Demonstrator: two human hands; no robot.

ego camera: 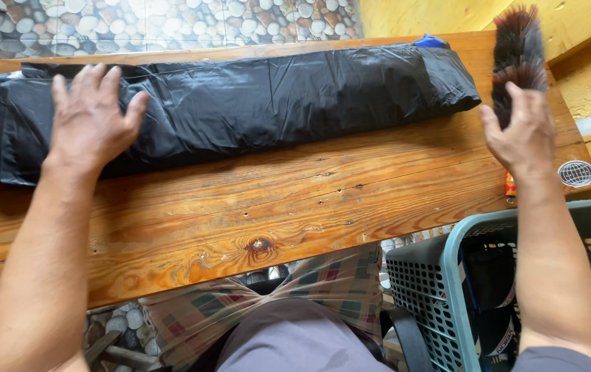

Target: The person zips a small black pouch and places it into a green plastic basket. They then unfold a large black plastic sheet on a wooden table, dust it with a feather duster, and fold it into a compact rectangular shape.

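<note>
A long folded black plastic sheet [261, 103] lies along the far side of a wooden bench top [274, 200]. My left hand [92, 114] rests flat on the sheet's left part, fingers spread. My right hand [519, 131] is at the right end of the bench, on the handle of a dark bristly brush [518, 48] that points away from me. The fingers curl around it; the handle itself is mostly hidden.
A teal plastic basket [516, 289] with dark items inside stands at the lower right beside the bench. A small round metal grille [576, 173] sits at the bench's right edge. A blue object [431, 42] peeks out behind the sheet. Pebble floor beyond.
</note>
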